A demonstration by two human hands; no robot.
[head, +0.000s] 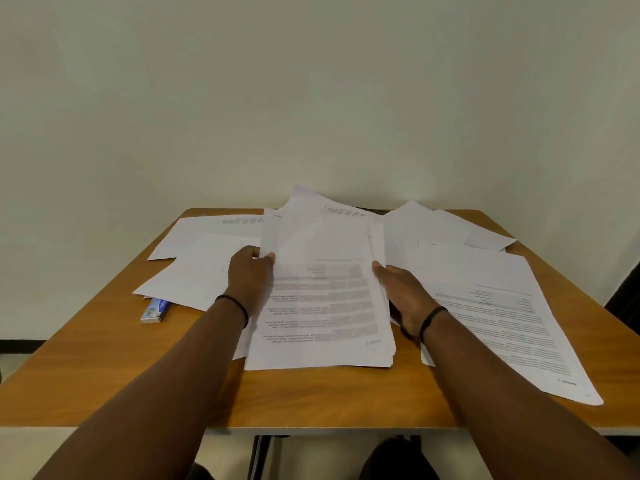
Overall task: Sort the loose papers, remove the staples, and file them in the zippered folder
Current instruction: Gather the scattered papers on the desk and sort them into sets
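Wooden table (104,358): both hands, left (247,277) and right (403,294), hold a paper stack (322,299).

Both arms reach fwd toward 12 o'clock. Left hand (247,271) grips stack (320,296) edge at 9 o'clock; right hand (403,292) holds its 3 o'clock edge, thumb on top.

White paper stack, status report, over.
Left hand and right hand grip the white printed paper stack at its sides. Loose white sheets surround it. Zippered folder unseen.
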